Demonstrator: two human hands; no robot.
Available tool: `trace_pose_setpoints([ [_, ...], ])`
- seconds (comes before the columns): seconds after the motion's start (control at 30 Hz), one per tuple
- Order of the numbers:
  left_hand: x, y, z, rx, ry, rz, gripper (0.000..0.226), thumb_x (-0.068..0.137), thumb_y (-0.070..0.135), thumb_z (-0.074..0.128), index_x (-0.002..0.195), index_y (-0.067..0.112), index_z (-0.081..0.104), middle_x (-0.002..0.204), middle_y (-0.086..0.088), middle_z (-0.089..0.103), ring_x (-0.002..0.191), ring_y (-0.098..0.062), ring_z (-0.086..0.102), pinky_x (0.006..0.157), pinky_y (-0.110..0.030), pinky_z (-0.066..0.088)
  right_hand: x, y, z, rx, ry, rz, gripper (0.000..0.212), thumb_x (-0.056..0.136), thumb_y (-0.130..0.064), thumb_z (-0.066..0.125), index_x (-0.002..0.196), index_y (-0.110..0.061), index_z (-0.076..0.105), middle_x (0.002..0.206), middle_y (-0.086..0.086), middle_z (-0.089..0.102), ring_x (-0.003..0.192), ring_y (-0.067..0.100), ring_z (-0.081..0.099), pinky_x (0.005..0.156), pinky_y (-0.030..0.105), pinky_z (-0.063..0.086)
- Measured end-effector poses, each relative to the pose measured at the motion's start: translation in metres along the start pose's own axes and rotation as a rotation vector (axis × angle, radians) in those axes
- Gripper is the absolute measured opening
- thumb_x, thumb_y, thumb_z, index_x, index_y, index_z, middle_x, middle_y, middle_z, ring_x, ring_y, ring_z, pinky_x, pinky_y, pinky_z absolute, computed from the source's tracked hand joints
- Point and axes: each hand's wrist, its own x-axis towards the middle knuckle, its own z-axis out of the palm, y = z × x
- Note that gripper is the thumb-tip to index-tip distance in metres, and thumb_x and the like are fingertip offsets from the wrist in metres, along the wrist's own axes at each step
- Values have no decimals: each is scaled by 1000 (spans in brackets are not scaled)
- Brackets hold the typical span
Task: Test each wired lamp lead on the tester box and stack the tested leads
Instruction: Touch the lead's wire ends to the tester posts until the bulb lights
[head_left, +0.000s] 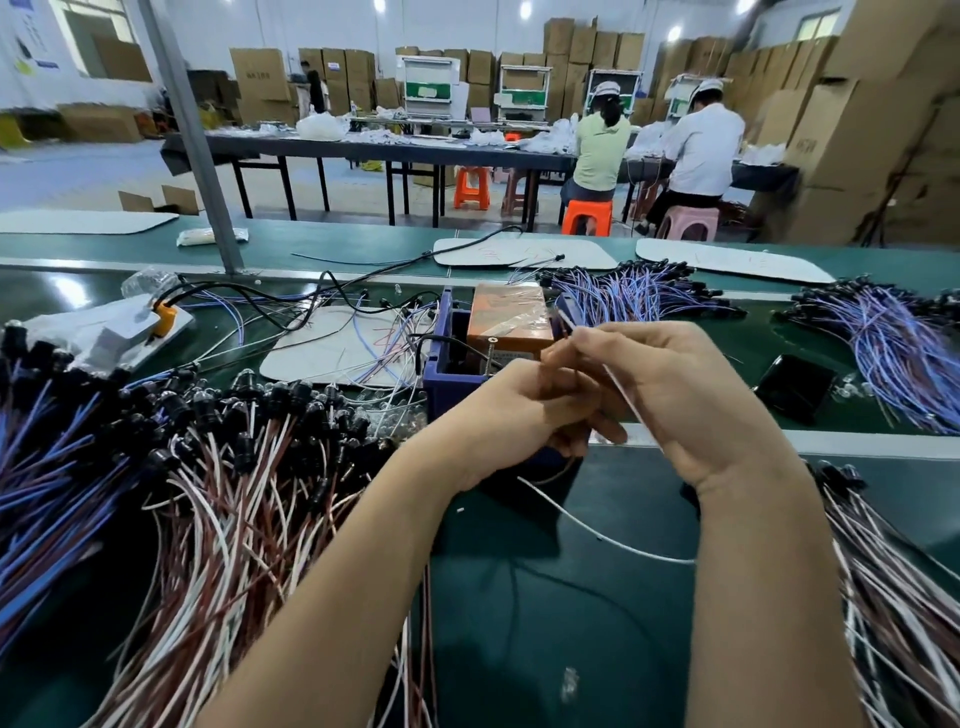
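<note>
Both hands pinch one lamp lead (621, 395): left hand (511, 415), right hand (691, 395); white wire runs diagonally, tip toward tester box (511, 322), tail trailing below right wrist.

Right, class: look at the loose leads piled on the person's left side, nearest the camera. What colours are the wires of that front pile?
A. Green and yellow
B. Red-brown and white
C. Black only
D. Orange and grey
B: the pile of leads beside the left forearm shows red-brown and white wires running from black lamp holders; the blue-purple ones lie further left.
</note>
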Motion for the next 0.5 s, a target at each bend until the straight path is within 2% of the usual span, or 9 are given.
trace_pose_setpoints([
  [0.07,0,-1,2,60,15,41,17,97,10,51,94,12,67,80,-5,71,58,-8,49,61,-19,44,-3,-6,-4,-2,92,-44,29,92,-15,58,69,-7,74,75,18,71,64,39,61,57,44,51],
  [0.1,1,-2,3,159,1,45,13,95,16,57,101,16,68,88,-6,71,60,-5,49,63,-16,44,-6,-10,-9,18,149,-88,28,92,-15,58,70,-9,74,78,13,73,70,33,66,64,36,56],
  [0.13,2,-5,3,278,-21,29,19,91,22,63,110,20,67,96,-4,70,64,-2,49,67,-13,43,-9,-13,-14,57,187,-130,29,93,-15,57,70,-11,74,81,9,74,74,26,70,70,31,57],
  [0.2,4,-14,7,415,-135,-24,33,87,21,68,120,18,63,98,1,68,72,1,53,74,-9,43,-16,-20,-28,157,248,-180,33,94,-16,55,67,-13,74,81,6,74,72,23,71,71,32,59],
  [0.27,4,-19,17,411,-234,-29,24,91,11,63,115,10,65,86,1,68,72,4,56,73,-8,42,-21,-23,-42,191,323,-147,34,95,-17,53,68,-11,72,77,6,73,64,20,69,63,30,58],
  [0.37,8,-24,33,386,-231,44,19,97,10,53,106,6,69,74,9,63,67,6,54,69,-6,40,-29,-30,-66,222,359,-75,31,96,-18,51,74,-7,69,73,6,71,57,17,64,58,28,56],
  [0.5,12,-25,54,411,-216,156,20,98,16,51,101,12,70,73,13,59,67,-2,50,66,-15,40,-48,-53,-109,275,376,-37,30,96,-25,50,73,-12,65,67,4,71,50,14,63,55,27,57],
])
